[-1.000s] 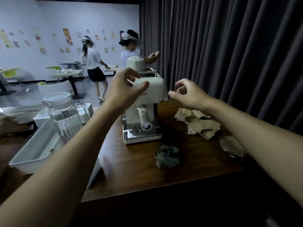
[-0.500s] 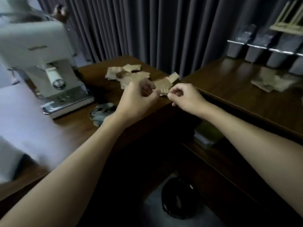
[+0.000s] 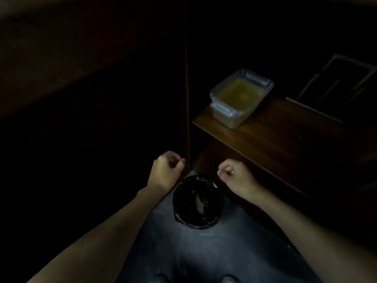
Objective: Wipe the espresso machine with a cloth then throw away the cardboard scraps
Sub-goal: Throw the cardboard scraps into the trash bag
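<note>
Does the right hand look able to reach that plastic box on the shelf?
Probably yes: the right hand hangs beside the shelf, and nothing visible lies between it and the box at its corner.

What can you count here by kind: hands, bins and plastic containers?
Hands: 2 (left hand, right hand)
Black-lined bin on the floor: 1
Clear plastic container on the wooden shelf: 1
Total: 4

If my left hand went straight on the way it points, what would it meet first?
Probably the dark cabinet panel just ahead of the left hand, though depth is unclear.
</note>
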